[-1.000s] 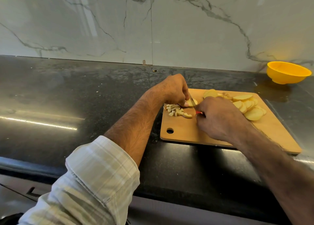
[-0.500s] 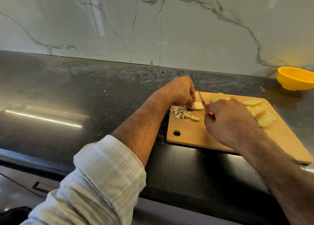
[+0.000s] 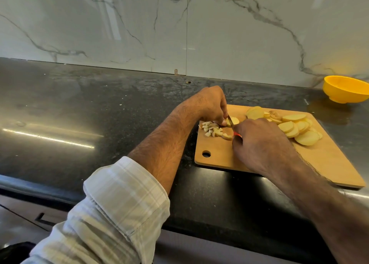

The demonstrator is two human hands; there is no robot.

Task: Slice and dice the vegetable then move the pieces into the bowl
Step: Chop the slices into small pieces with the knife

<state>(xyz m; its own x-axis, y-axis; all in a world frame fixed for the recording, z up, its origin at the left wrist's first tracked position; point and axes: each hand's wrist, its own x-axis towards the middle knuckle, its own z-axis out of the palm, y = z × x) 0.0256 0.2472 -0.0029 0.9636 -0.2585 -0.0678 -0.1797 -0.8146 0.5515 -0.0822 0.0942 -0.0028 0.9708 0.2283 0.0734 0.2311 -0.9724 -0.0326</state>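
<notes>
A wooden cutting board (image 3: 323, 160) lies on the dark counter. Pale round potato slices (image 3: 295, 127) are piled on its far right part. Small diced pieces (image 3: 212, 130) lie at its left end. My left hand (image 3: 209, 106) pinches a potato slice (image 3: 235, 121) flat on the board with curled fingertips. My right hand (image 3: 259, 142) grips a knife (image 3: 231, 122) with a red handle, its blade down across that slice. An empty yellow bowl (image 3: 346, 89) stands at the far right by the wall.
The black stone counter (image 3: 99, 114) stretches wide to the left of the board. A marble wall (image 3: 179, 28) backs it. The counter's front edge runs just below my forearms.
The knife blade has come down from its raised position onto the slice under my left fingertips. The view has shifted slightly; board and bowl stay put.
</notes>
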